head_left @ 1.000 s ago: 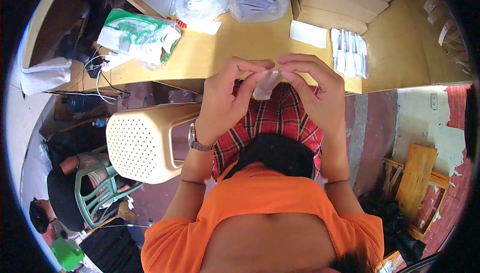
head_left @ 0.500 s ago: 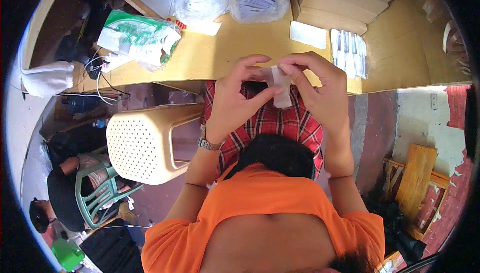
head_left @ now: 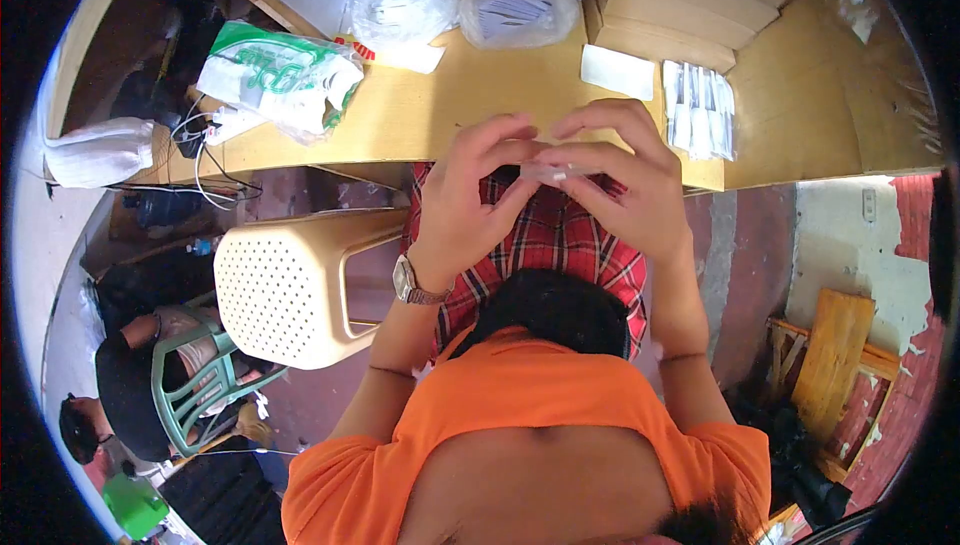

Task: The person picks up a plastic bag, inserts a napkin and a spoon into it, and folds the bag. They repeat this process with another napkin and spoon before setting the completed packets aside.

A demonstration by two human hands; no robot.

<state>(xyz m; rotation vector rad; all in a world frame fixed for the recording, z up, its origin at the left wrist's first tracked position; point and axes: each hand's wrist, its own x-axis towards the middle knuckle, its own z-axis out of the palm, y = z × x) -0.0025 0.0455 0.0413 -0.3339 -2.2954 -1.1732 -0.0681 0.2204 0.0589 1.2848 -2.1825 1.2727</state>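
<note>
A small clear plastic packet [head_left: 556, 174] with some white in it is pinched between my two hands, over my lap at the table's front edge. My left hand [head_left: 470, 190], with a watch at the wrist, grips its left end between thumb and fingers. From the other side, my right hand [head_left: 637, 177] holds the right end, its fingers curled over the top. The packet is seen nearly edge-on, and fingers cover much of it. Nearest my right hand on the table lies a row of filled clear packets [head_left: 698, 113], beside a white card [head_left: 617, 71].
Two round plastic bags of white pieces, a left bag [head_left: 404, 11] and a right bag [head_left: 518, 11], sit at the back. Cardboard boxes [head_left: 680, 5] stand back right. A green-and-white plastic bag [head_left: 280, 75] lies left. Below are a cream stool [head_left: 275, 290] and a seated person [head_left: 130, 385].
The packet has tipped from hanging upright to nearly edge-on. My left hand has turned and moved slightly, and my right fingers have curled closer around it.
</note>
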